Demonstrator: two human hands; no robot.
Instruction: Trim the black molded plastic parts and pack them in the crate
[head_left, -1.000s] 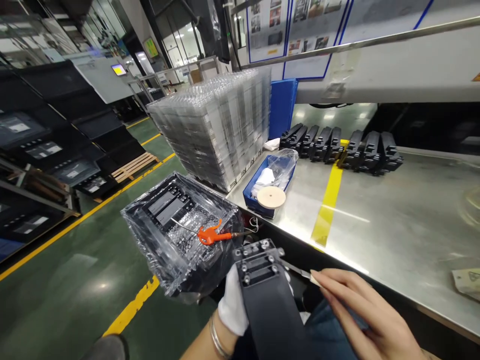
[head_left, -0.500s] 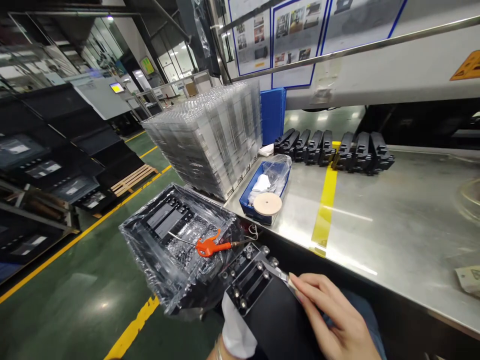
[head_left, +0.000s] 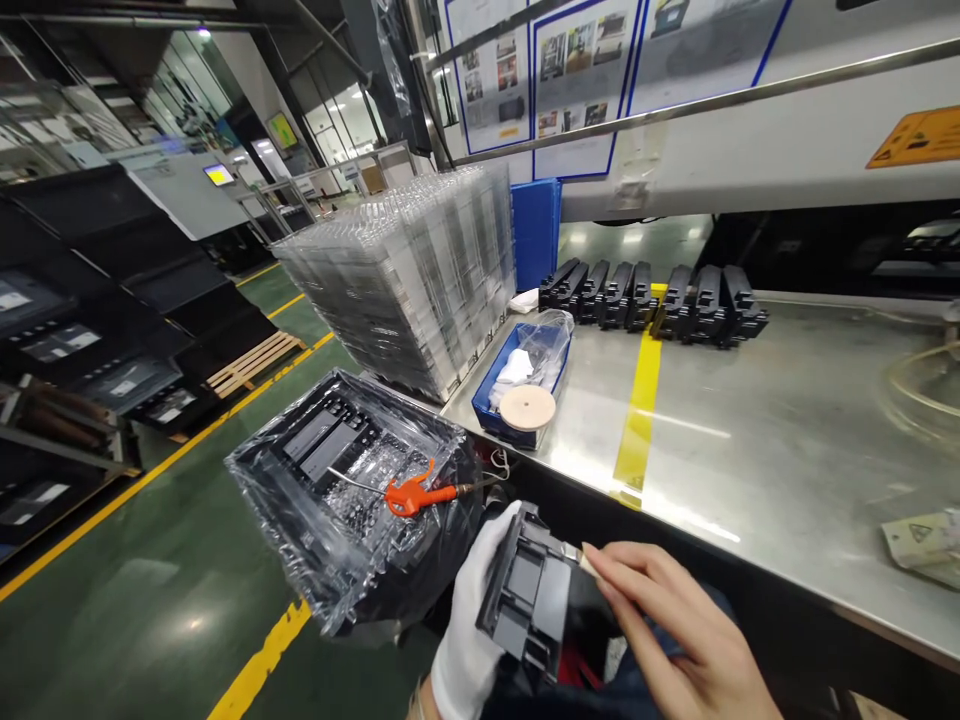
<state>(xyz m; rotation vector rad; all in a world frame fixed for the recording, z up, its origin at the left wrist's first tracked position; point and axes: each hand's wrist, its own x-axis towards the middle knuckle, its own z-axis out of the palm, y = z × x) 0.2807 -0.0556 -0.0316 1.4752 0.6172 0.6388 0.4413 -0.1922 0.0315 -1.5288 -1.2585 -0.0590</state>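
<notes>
My left hand [head_left: 466, 630], in a white glove, is closed round the side of a black plastic part [head_left: 553, 592]. The part is tilted, its ribbed and recessed end facing up. Bare fingers of my right hand [head_left: 675, 625] pinch a small knife [head_left: 587, 566] by its pale handle. Its metal blade lies against the part's upper right edge; whether it cuts into the plastic cannot be made out. An orange air blow gun [head_left: 412, 493] rests to the left, over a plastic-lined crate [head_left: 277, 545] with black parts inside.
Several black parts [head_left: 616, 296] stand in a row on the metal table [head_left: 795, 420]. A blue bin [head_left: 486, 405] holds plastic bags, with a round beige disc [head_left: 528, 408] on its near end. Behind the crate rises a stack of clear trays [head_left: 420, 290].
My left hand has turned the black part, so a different, recessed face shows and the gloved fingers are visible. The knife stays in my right hand at the part's edge.
</notes>
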